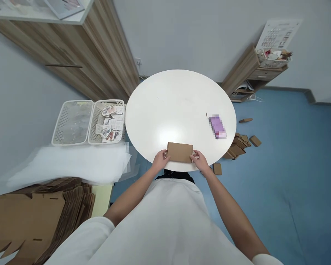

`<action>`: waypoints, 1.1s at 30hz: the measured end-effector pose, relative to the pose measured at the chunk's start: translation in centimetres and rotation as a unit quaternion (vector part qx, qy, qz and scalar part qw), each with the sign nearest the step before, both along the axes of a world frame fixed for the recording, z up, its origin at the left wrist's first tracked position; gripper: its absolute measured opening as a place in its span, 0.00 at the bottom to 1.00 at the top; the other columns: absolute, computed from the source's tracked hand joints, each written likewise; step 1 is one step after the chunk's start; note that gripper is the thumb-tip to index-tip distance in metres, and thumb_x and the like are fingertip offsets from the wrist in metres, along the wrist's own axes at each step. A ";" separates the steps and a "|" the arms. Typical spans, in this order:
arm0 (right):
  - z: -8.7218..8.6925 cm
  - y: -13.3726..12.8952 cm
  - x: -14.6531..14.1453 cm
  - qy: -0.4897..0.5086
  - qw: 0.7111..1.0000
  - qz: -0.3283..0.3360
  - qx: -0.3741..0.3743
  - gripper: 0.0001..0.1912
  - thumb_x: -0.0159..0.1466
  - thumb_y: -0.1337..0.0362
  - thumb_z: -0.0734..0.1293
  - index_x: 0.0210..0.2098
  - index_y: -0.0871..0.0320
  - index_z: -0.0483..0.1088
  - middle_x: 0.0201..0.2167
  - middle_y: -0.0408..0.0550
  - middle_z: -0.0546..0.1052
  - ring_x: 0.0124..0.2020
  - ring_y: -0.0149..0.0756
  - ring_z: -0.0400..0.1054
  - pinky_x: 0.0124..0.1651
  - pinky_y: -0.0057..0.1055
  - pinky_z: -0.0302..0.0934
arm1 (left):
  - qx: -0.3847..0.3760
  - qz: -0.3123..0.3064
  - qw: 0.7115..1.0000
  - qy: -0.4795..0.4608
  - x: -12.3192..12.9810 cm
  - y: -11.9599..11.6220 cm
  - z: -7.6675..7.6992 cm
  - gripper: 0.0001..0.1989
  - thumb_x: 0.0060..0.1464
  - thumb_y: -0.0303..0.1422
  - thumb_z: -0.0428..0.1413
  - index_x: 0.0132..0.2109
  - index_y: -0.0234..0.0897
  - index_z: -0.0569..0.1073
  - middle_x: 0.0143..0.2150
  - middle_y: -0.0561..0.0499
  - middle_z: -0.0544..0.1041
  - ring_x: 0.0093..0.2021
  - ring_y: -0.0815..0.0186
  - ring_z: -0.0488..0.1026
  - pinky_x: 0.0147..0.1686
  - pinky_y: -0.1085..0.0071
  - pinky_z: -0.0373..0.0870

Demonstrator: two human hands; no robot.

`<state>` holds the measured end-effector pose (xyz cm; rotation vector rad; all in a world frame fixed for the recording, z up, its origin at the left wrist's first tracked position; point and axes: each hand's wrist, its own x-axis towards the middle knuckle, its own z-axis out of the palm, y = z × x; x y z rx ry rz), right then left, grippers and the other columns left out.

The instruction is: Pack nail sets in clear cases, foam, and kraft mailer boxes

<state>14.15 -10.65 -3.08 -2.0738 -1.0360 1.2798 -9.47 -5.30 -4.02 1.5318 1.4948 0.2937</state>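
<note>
Cardboard box (180,152) looked fully folded shut at the worktop (176,99) edge, lower centre of frame, left hand (160,161) and right hand (200,161) clamped on its ends; flat cardboard (24,217) lay unfolded, lower left.

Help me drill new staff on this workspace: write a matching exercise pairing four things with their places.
Things
1. Closed cardboard box
2. Printed cards
3. Flattened cardboard blanks
4. Purple item

Places
A. White round table, right of both hands
B. Between left hand and right hand
C. Picture's lower left
D. White plastic basket

Pairs: 1-B, 2-D, 3-C, 4-A
</note>
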 end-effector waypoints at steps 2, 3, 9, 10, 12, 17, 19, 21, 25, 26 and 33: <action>0.3 0.3 0.0 -0.011 1.000 -0.012 -0.001 0.28 0.54 0.51 0.60 0.53 0.54 0.59 0.40 0.46 0.71 0.33 0.32 0.66 0.39 0.32 0.59 | 0.004 -0.007 1.000 0.001 0.0 0.1 0.1 0.21 0.49 0.37 0.52 0.51 0.36 0.64 0.40 0.47 0.70 0.34 0.67 0.69 0.36 0.70 0.66; 0.5 0.5 0.0 -0.015 1.000 -0.017 0.000 0.28 0.54 0.51 0.60 0.53 0.54 0.59 0.41 0.46 0.71 0.34 0.33 0.66 0.40 0.32 0.59 | 0.009 -0.007 1.000 0.003 0.1 0.2 0.2 0.21 0.49 0.37 0.52 0.51 0.36 0.64 0.41 0.46 0.70 0.34 0.67 0.69 0.36 0.70 0.66; 1.6 1.1 -0.3 -0.006 1.000 -0.016 -0.014 0.29 0.55 0.50 0.59 0.53 0.55 0.59 0.44 0.50 0.70 0.34 0.33 0.67 0.38 0.31 0.60 | 0.011 0.005 1.000 -0.008 0.5 1.7 0.5 0.22 0.51 0.39 0.50 0.52 0.35 0.64 0.41 0.46 0.71 0.35 0.67 0.69 0.38 0.70 0.65; 1.7 1.1 -0.4 -0.004 1.000 -0.014 -0.014 0.29 0.56 0.50 0.59 0.53 0.56 0.59 0.44 0.50 0.70 0.34 0.33 0.67 0.38 0.31 0.60 | 0.006 0.001 1.000 -0.012 0.6 1.9 0.6 0.21 0.51 0.39 0.49 0.52 0.36 0.64 0.40 0.47 0.71 0.35 0.67 0.69 0.37 0.70 0.65; 1.7 1.2 -0.6 -0.003 1.000 -0.014 -0.011 0.28 0.56 0.51 0.59 0.53 0.56 0.59 0.44 0.50 0.70 0.35 0.33 0.67 0.38 0.30 0.60 | -0.001 -0.007 1.000 -0.012 0.8 2.2 0.6 0.21 0.52 0.39 0.49 0.51 0.36 0.65 0.38 0.48 0.72 0.34 0.67 0.69 0.36 0.71 0.65; 1.4 0.8 -0.7 -0.009 1.000 -0.018 -0.020 0.29 0.56 0.51 0.58 0.53 0.56 0.59 0.41 0.49 0.71 0.35 0.34 0.67 0.38 0.30 0.59 | -0.009 -0.010 1.000 0.011 1.1 2.1 0.8 0.21 0.52 0.41 0.48 0.51 0.36 0.65 0.36 0.48 0.72 0.34 0.65 0.70 0.34 0.70 0.65; 1.3 0.4 -0.3 -0.014 1.000 -0.014 -0.024 0.29 0.56 0.50 0.58 0.53 0.57 0.59 0.39 0.49 0.71 0.34 0.34 0.67 0.37 0.30 0.59 | -0.015 -0.021 1.000 0.017 1.4 1.8 1.0 0.22 0.52 0.42 0.48 0.51 0.36 0.65 0.34 0.49 0.73 0.34 0.64 0.70 0.33 0.71 0.64; 1.2 -0.3 0.4 -0.022 0.999 -0.011 -0.023 0.28 0.56 0.50 0.58 0.52 0.57 0.61 0.38 0.49 0.72 0.33 0.35 0.67 0.36 0.30 0.59 | -0.024 -0.039 0.999 0.021 2.0 1.6 1.3 0.22 0.52 0.43 0.47 0.51 0.37 0.66 0.33 0.49 0.73 0.34 0.63 0.70 0.32 0.71 0.64; 1.5 -2.3 3.4 -0.048 0.998 -0.025 -0.030 0.26 0.57 0.49 0.57 0.49 0.57 0.63 0.34 0.48 0.73 0.31 0.35 0.67 0.34 0.30 0.58 | -0.048 -0.081 0.995 0.028 5.0 1.3 2.0 0.22 0.53 0.46 0.45 0.49 0.38 0.67 0.37 0.48 0.74 0.38 0.62 0.71 0.34 0.70 0.65; 1.7 -2.9 4.5 -0.057 0.997 -0.033 -0.031 0.26 0.57 0.48 0.56 0.48 0.57 0.64 0.33 0.47 0.73 0.31 0.35 0.67 0.34 0.30 0.58 | -0.055 -0.095 0.994 0.028 6.2 1.3 2.2 0.22 0.53 0.47 0.44 0.48 0.39 0.68 0.39 0.48 0.74 0.39 0.62 0.71 0.35 0.70 0.65; 3.0 -8.1 14.6 -0.132 0.980 -0.141 -0.037 0.25 0.58 0.48 0.53 0.46 0.57 0.65 0.35 0.49 0.73 0.38 0.39 0.66 0.37 0.33 0.58 | -0.066 -0.240 0.967 0.042 19.5 0.8 3.9 0.25 0.53 0.50 0.41 0.48 0.39 0.67 0.43 0.47 0.74 0.42 0.61 0.71 0.39 0.69 0.65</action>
